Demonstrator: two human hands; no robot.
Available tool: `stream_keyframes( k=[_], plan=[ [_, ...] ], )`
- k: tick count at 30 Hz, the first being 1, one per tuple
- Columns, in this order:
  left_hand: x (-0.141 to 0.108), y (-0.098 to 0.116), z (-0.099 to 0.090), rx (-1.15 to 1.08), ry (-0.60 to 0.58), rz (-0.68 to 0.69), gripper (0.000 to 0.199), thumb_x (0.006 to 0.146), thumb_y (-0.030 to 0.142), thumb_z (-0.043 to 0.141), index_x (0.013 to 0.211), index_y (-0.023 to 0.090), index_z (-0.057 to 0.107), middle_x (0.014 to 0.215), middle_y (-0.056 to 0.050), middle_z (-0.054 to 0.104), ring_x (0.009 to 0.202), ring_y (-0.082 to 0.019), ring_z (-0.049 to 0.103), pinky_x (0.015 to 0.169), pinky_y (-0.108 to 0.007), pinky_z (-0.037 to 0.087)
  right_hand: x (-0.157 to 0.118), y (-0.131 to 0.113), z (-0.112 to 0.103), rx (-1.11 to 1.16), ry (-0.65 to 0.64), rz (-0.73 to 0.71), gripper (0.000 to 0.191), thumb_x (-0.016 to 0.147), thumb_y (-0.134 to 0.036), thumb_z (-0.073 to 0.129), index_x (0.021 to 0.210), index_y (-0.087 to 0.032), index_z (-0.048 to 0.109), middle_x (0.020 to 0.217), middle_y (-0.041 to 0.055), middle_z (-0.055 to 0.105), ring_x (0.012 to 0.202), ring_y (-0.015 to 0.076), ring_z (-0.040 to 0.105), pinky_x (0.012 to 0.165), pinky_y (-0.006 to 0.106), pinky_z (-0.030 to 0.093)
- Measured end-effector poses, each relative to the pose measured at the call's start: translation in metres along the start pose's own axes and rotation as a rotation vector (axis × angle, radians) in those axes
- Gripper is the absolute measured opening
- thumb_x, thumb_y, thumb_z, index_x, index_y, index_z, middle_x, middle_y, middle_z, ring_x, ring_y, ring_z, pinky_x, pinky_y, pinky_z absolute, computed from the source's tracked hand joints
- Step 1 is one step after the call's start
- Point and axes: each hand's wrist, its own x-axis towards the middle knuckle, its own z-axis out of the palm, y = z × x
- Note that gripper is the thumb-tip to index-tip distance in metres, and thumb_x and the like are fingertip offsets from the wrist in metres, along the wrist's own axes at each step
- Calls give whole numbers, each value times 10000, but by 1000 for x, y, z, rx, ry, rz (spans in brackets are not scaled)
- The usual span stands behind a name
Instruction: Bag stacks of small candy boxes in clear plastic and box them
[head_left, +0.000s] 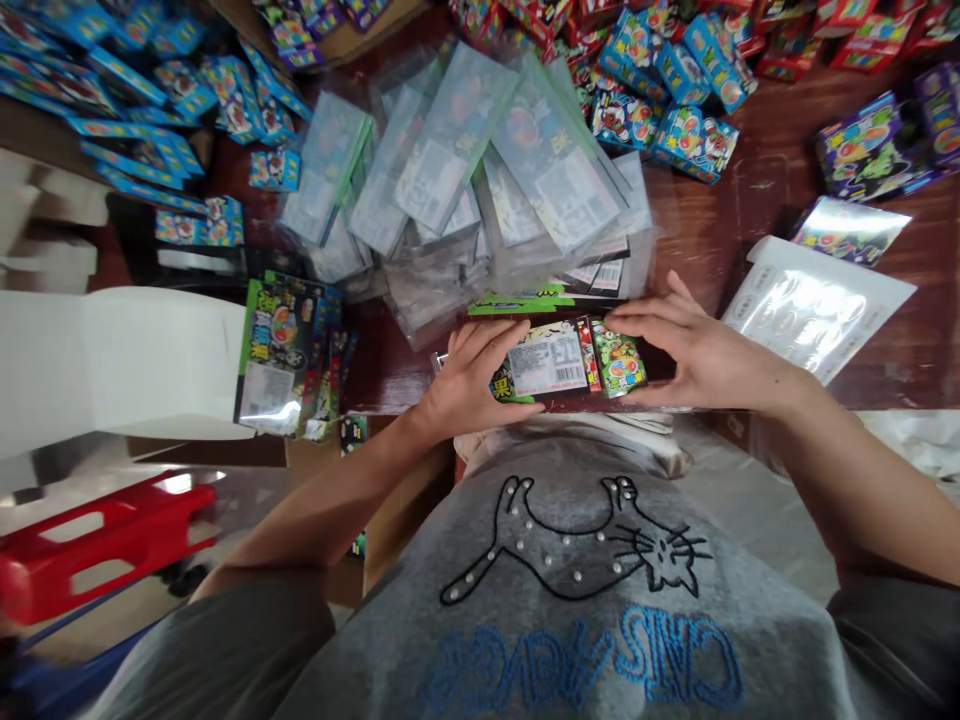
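At the table's near edge lies a flat black box (551, 360) with a white label and barcode. My left hand (476, 378) is closed around its left end, thumb along the near side and fingers over the far side. A small green printed box (618, 358) sits at its right end, with a strip of red packaging (589, 355) showing between the two. My right hand (694, 350) grips the green box from the right, between fingers and thumb. Whether the green box is partly inside the black one, I cannot tell.
Behind my hands lies a pile of clear-bagged flat packs (454, 140). Blue boxes (187, 90) are heaped at the left, red boxes (847, 35) at the back right. A sticker sheet (795, 300) lies right; stacked black-green packs (274, 350) stand left, near a red plastic frame (97, 535).
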Motion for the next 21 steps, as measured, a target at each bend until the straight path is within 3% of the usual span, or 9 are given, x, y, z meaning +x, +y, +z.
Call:
stream_keyframes(
  k=[8, 15, 18, 21],
  plan=[
    [4, 0, 1, 38, -28, -35, 936, 816, 557, 876, 1606, 226, 499, 1513, -169, 651, 1400, -386, 607, 1228, -582, 446, 16, -3, -3, -39, -37, -4, 761, 898, -535, 805, 1588, -289, 596, 1511, 130, 669, 1419, 399, 605, 1336, 785, 182],
    [6, -4, 3, 2, -5, 38, 913, 833, 534, 870, 1609, 209, 515, 1485, -161, 662, 1363, -370, 622, 1203, -530, 466, 21, 2, -1, -38, -24, -99, 799, 913, -509, 813, 1629, -279, 544, 1504, 128, 663, 1411, 381, 618, 1337, 767, 217],
    [7, -1, 3, 0, 15, -24, 917, 807, 497, 892, 1597, 207, 526, 1488, -162, 659, 1356, -378, 624, 1193, -530, 470, 16, 0, -13, -115, 101, -93, 804, 955, -521, 790, 1655, -267, 487, 1512, 147, 640, 1409, 368, 619, 1346, 728, 255],
    [8, 4, 1, -5, 50, -73, 939, 768, 466, 925, 1580, 201, 537, 1472, -167, 664, 1339, -384, 629, 1181, -531, 477, 13, -6, -19, -209, 272, 5, 845, 945, -523, 810, 1672, -276, 457, 1514, 169, 613, 1427, 399, 590, 1365, 718, 237]
  ],
)
